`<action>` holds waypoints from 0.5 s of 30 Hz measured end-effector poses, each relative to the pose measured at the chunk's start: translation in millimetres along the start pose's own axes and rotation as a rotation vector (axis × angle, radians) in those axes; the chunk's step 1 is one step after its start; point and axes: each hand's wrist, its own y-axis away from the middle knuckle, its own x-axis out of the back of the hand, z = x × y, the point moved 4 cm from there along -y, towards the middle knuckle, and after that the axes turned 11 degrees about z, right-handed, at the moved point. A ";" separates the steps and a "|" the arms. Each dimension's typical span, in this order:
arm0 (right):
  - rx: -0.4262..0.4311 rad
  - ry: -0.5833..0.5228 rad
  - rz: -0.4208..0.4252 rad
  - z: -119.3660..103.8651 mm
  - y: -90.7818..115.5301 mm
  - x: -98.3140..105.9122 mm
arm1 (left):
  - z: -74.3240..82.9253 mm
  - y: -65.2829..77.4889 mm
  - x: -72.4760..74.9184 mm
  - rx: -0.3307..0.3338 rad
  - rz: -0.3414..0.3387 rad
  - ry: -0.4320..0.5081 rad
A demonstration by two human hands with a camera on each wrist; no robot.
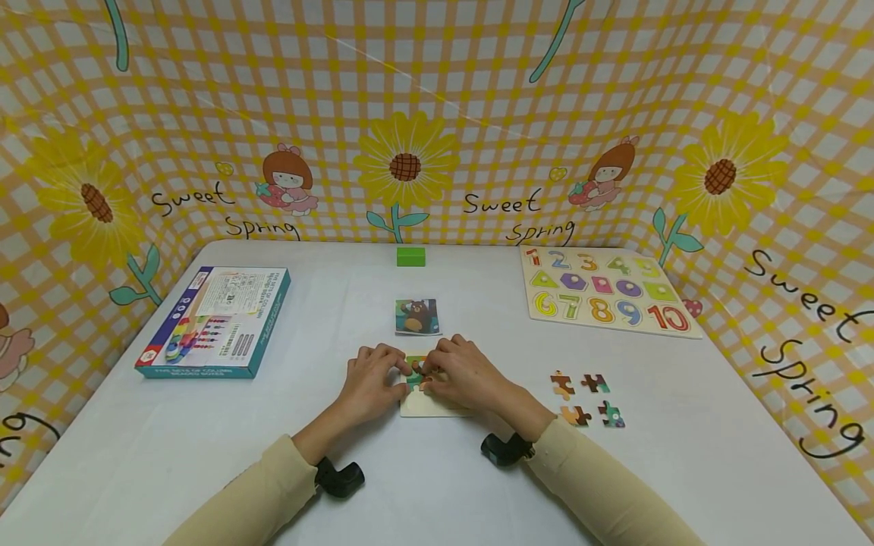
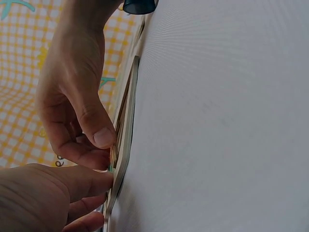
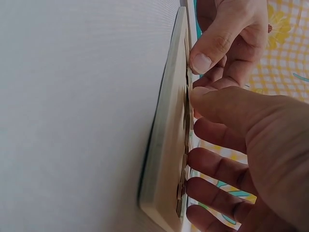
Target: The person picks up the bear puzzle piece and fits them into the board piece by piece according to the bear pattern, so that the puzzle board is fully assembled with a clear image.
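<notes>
A pale wooden puzzle board (image 1: pixel 416 410) lies on the white table, with coloured pieces in its upper part. My left hand (image 1: pixel 372 385) touches its left side, thumb and fingertips at the pieces. Over the upper right of the board, my right hand (image 1: pixel 471 376) covers much of it. In the right wrist view, the right fingertips (image 3: pixel 198 157) rest spaced along the board's face. Both thumbs come close together at the pieces in the left wrist view. The hands hide most of the fitted pieces. Several loose jigsaw pieces (image 1: pixel 576 415) lie to the right.
Beyond the board lies a bear picture card (image 1: pixel 417 317), and a green block (image 1: pixel 411 257) stands at the back edge. A boxed toy (image 1: pixel 212 322) is at the left. A number-and-shape board (image 1: pixel 585 309) lies at the back right. Checked cloth walls surround the table.
</notes>
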 end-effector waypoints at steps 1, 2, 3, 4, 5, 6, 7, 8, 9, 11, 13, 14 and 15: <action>0.004 -0.001 0.003 0.0 0.1 0.1 | 0.1 0.0 0.1 0.001 0.000 0.000; 0.008 -0.003 0.006 -0.1 0.2 0.2 | 0.3 -0.1 0.1 0.001 -0.001 0.001; 0.011 -0.003 0.008 -0.1 0.2 0.3 | 0.3 -0.1 0.2 0.001 0.000 0.001; 0.014 -0.002 0.010 -0.2 0.2 0.4 | 0.3 -0.2 0.1 0.001 0.000 0.000; 0.017 -0.001 0.011 -0.3 0.3 0.6 | 0.2 -0.2 0.1 0.001 0.001 0.000; 0.020 0.000 0.012 -0.4 0.3 0.8 | 0.2 -0.2 0.1 0.001 0.000 -0.001; 0.023 0.001 0.012 -0.6 0.2 0.9 | 0.1 -0.2 0.0 0.001 0.000 -0.003; 0.024 0.002 0.013 -0.7 0.2 1.1 | 0.1 -0.2 -0.1 0.000 0.000 -0.003; 0.026 0.004 0.011 -1.0 0.2 1.1 | 0.0 -0.2 -0.2 0.000 0.000 -0.004; 0.029 0.005 0.010 -1.6 0.2 1.5 | 0.0 -0.2 -0.3 0.000 -0.001 -0.003; 0.029 0.006 0.010 -2.2 0.1 2.0 | 0.1 -0.2 -0.3 0.000 -0.001 -0.001; 0.028 0.008 0.009 -2.5 0.1 2.2 | 0.2 -0.2 -0.3 -0.001 -0.001 0.000; 0.028 0.009 0.008 -2.8 0.0 2.2 | 0.3 -0.2 -0.2 -0.001 -0.001 0.000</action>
